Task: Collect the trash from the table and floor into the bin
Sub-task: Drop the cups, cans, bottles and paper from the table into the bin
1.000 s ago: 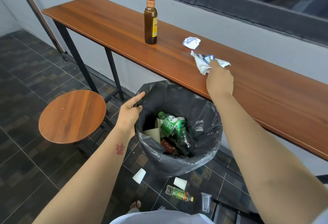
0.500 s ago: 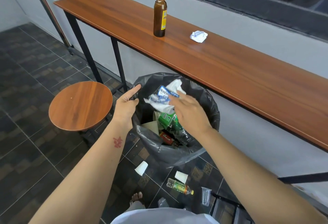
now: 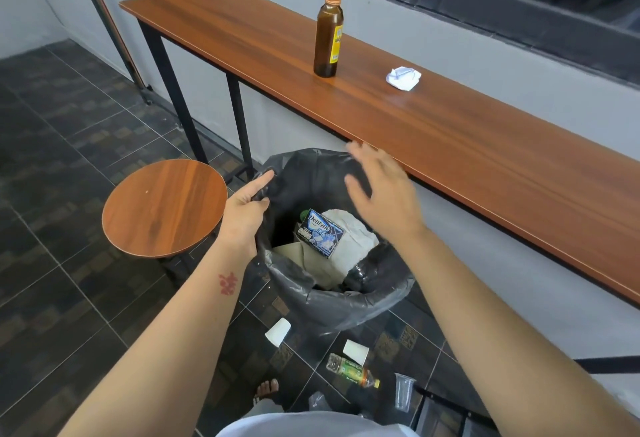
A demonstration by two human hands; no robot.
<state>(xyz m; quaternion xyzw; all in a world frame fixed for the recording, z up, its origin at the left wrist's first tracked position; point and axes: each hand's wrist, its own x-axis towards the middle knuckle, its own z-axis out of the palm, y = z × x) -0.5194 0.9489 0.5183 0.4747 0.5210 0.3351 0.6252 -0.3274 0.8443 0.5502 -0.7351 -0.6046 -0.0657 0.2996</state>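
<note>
Where the tabletop (image 3: pixel 485 159) runs along the wall, the bin (image 3: pixel 346 301) stands below its edge. The left grip (image 3: pixel 244 215) pinches the bin's rim. The right grip (image 3: pixel 384 194) hovers above, wide and empty. A blue wrapper (image 3: pixel 320 234) lies inside the bin. A brown bottle (image 3: pixel 327 35) and crumpled paper (image 3: pixel 403 78) sit on the tabletop.

Open bench (image 3: pixel 502 159) room right of the paper wad (image 3: pixel 403 78) and left of the bottle (image 3: pixel 327 35); stool (image 3: pixel 164 208) close beside the bin (image 3: pixel 346 301).
</note>
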